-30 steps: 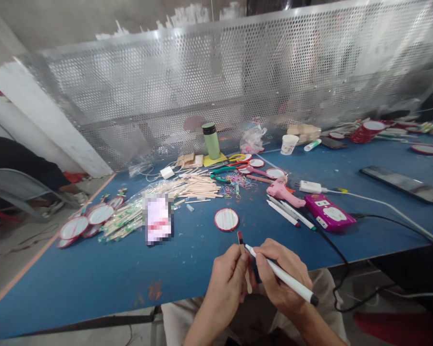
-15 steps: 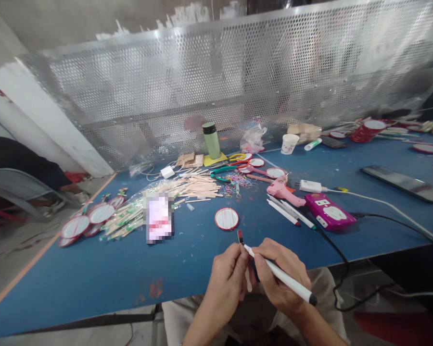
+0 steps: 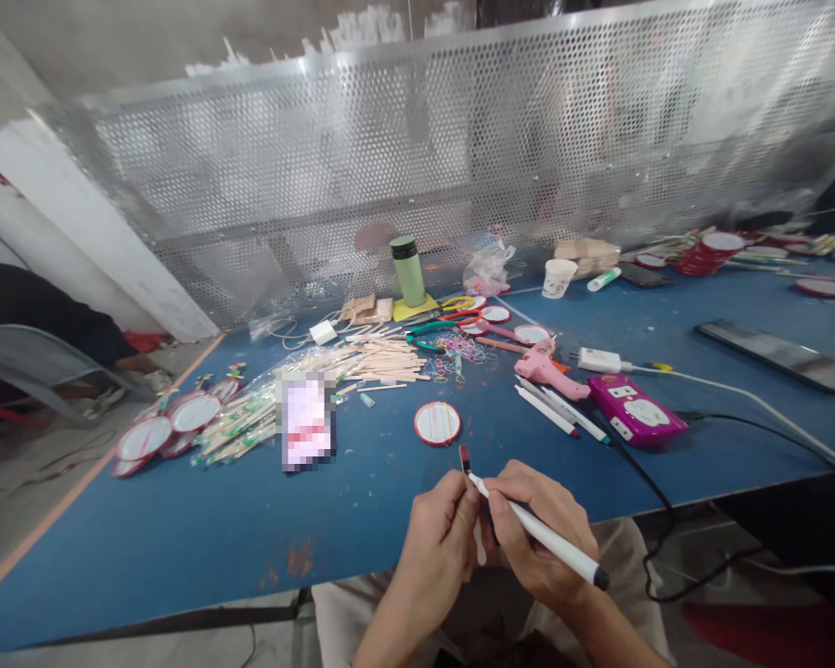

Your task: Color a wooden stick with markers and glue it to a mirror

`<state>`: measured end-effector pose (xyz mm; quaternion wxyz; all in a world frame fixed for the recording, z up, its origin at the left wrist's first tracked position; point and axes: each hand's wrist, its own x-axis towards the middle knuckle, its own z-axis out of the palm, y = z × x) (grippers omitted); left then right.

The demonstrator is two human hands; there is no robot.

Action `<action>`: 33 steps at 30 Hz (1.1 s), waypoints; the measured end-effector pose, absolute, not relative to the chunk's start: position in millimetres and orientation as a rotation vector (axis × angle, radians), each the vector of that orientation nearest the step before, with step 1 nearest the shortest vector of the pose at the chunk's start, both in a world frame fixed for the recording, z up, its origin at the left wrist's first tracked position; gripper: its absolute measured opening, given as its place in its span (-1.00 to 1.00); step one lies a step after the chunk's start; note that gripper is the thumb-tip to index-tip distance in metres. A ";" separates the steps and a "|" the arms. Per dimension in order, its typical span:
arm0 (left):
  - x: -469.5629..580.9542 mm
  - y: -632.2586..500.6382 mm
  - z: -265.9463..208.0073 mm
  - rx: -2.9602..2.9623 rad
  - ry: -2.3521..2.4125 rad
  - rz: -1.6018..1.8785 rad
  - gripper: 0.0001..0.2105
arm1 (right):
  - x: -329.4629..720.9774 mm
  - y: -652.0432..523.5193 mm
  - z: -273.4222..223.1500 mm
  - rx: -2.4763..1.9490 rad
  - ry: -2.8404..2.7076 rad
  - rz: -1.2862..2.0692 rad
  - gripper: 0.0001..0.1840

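At the lower centre of the frame, a flat wooden stick with a red and dark end [image 3: 466,458] is pinched in the fingers of the left hand [image 3: 437,524]. A slim white marker with a black butt [image 3: 560,542] is gripped by the right hand [image 3: 544,529], its tip held at the stick's dark part. Above, a round white red-rimmed disc [image 3: 437,423] is seen.

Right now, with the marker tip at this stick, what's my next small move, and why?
I'd probably draw the marker lightly across the stick, just below its red end: your left hand pinches the stick, your right hand aims the tip by a dark patch there, and the lower end looks pale.
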<state>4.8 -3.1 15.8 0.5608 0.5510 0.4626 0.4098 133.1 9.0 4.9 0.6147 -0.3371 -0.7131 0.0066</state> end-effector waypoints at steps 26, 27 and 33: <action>4.6 -3.8 15.1 1.283 1.119 0.957 -0.56 | 133.8 8.5 3.5 -0.819 -1.644 -0.020 -0.84; 4.5 -3.7 15.5 1.283 1.117 0.956 -0.56 | 133.9 8.7 3.8 -0.821 -1.644 -0.016 -0.83; 4.3 -3.3 15.5 1.299 1.106 0.961 -0.57 | 133.9 9.0 4.2 -0.821 -1.621 -0.008 -0.83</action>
